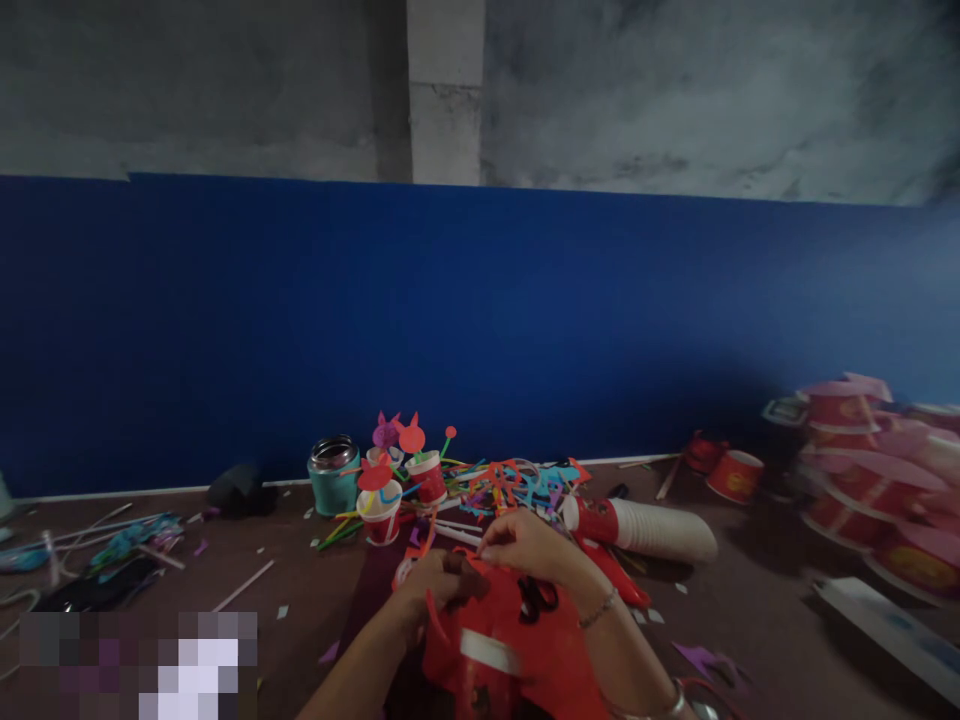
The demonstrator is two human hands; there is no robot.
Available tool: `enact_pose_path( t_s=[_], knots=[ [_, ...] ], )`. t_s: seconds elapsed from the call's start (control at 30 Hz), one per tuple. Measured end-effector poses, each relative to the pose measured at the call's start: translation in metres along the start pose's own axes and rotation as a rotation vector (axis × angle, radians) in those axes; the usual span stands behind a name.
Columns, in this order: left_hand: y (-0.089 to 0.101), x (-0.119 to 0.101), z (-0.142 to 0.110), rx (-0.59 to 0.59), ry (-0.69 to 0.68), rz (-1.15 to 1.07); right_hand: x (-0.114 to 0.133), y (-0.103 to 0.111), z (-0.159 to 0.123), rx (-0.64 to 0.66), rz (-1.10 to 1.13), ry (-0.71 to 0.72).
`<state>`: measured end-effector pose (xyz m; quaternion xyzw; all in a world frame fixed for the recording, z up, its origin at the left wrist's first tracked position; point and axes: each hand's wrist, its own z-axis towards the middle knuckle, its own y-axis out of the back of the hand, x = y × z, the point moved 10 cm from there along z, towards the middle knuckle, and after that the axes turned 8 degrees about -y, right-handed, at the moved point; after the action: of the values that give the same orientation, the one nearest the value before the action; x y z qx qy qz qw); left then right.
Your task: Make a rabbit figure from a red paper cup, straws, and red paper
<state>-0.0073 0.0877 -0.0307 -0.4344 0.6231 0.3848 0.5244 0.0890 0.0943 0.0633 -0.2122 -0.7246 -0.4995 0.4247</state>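
Close together over red paper sheets (555, 645), my left hand (439, 582) and my right hand (521, 545) have their fingers bent and pinched. Whatever lies between the fingertips is too small and dim to make out. Black-handled scissors (537, 598) rest on the red paper beside my right wrist. A red paper cup (484, 680) with a white rim lies below my hands, nearest me. Just beyond my left hand stand decorated paper cups (380, 515) with straws and red or purple paper animal heads (411, 435).
A stack of paper cups (652, 528) lies on its side at right. Behind are coloured scraps and straws (525, 485). A teal thermos (334, 475) stands open at left. Red tubs (847, 480) are piled far right, near a white box (892, 635). A blue wall (465, 320) bounds the table.
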Motion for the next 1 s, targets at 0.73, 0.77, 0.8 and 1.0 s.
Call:
enact_pose_path(
  t_s=[0.73,0.77,0.8,1.0],
  knots=[
    [0.021,-0.011,0.01,-0.15,-0.153,-0.318,-0.007,0.049,0.002,-0.402,0.267,0.017],
    [0.023,-0.012,0.011,-0.156,-0.162,-0.329,-0.009,0.046,0.003,-0.367,0.245,-0.007],
    [0.024,-0.013,0.012,-0.157,-0.17,-0.337,-0.01,0.041,0.004,-0.324,0.223,-0.024],
    [0.02,-0.023,0.007,-0.134,-0.2,-0.343,-0.011,0.024,0.003,-0.254,0.181,-0.058]
  ],
)
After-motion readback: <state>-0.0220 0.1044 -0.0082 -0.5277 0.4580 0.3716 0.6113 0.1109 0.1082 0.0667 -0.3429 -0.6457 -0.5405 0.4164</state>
